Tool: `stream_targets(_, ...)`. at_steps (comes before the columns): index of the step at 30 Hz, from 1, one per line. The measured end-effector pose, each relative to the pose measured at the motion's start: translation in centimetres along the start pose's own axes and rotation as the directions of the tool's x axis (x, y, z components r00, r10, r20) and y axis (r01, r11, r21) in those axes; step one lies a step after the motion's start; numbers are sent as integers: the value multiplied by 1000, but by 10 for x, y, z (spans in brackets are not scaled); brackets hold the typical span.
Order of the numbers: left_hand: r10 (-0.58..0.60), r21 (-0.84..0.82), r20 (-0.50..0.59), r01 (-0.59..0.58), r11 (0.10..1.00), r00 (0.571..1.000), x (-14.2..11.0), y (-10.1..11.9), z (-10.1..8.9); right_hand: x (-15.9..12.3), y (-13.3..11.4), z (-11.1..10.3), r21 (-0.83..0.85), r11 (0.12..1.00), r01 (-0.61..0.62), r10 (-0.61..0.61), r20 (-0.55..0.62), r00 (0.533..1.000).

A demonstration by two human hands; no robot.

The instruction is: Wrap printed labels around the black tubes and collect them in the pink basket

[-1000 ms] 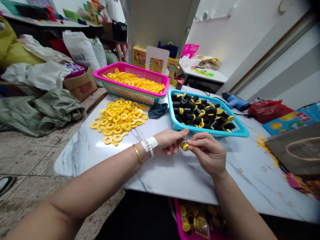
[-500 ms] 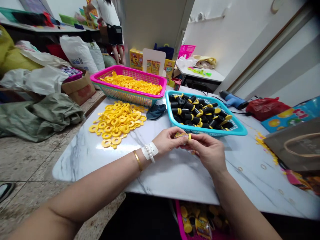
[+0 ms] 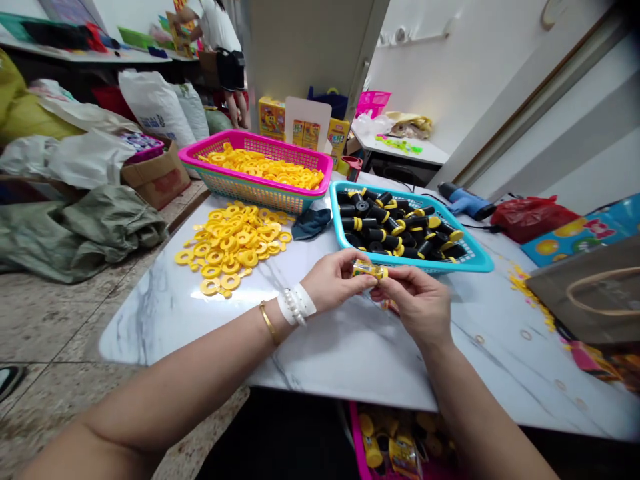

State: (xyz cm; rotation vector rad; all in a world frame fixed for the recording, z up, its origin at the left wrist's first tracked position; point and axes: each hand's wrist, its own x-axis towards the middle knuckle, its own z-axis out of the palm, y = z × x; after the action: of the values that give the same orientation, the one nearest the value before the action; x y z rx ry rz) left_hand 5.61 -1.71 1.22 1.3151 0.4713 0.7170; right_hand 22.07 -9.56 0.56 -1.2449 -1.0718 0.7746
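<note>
Both of my hands meet over the marble table, just in front of the blue basket. My left hand and my right hand pinch a small yellow tube between their fingertips, and it lies level. The blue basket holds several black caps with yellow rings. A loose heap of yellow rings lies on the table to the left. Behind it stands a pink basket full of more yellow rings.
A blue tool, a red bag and a brown paper bag sit at the right. A dark cloth lies between the baskets. Under the table a pink bin holds yellow tubes. A person stands far back.
The small tube turned from tilted to level and rose slightly as both hands lifted it closer to the blue basket. The camera shifted a little.
</note>
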Motion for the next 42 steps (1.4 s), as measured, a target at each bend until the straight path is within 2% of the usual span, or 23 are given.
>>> stream_targets(3,103,122,-10,-101,987,995,0,-4,2,1,-3,1,96,989,-117,116,12,993)
stream_targets(7,233,329,31,-230,916,972,-3,-1,2,2,-4,2,148,967,-207,200,63,978)
stream_targets(9,268,394,38,-261,881,963,-4,2,2,3,-3,3,176,953,-248,235,92,968)
stream_targets(11,256,417,23,-242,876,966,-4,2,1,5,0,3,200,938,-282,263,116,958)
stream_targets(14,163,360,20,-160,919,986,-2,-1,-1,7,3,0,178,932,-314,284,175,943)
stream_targets(16,85,279,41,-93,956,996,1,-1,-2,9,4,-3,139,946,-294,264,197,944)
stream_targets(19,11,220,19,-15,975,1000,2,4,-4,9,2,-7,75,976,-205,190,165,968)
stream_targets(24,-100,217,10,96,971,995,2,10,-3,4,-2,-5,8,1000,-24,22,151,988)
stream_targets(28,-182,99,17,179,979,983,2,7,-4,1,-1,-3,-24,999,28,-26,60,998)
stream_targets(33,-150,-26,-23,149,988,988,4,4,-8,2,2,-3,-41,999,21,-21,-8,1000)
stream_targets(38,-111,-55,-34,109,993,993,4,3,-7,2,1,0,-21,996,-92,91,-18,996)
stream_targets(40,-126,-87,-6,125,988,992,4,3,-8,3,-1,-1,8,994,-114,113,11,993)
stream_targets(42,-170,-135,68,178,975,983,5,3,-10,4,-4,-3,29,993,-112,109,86,990)
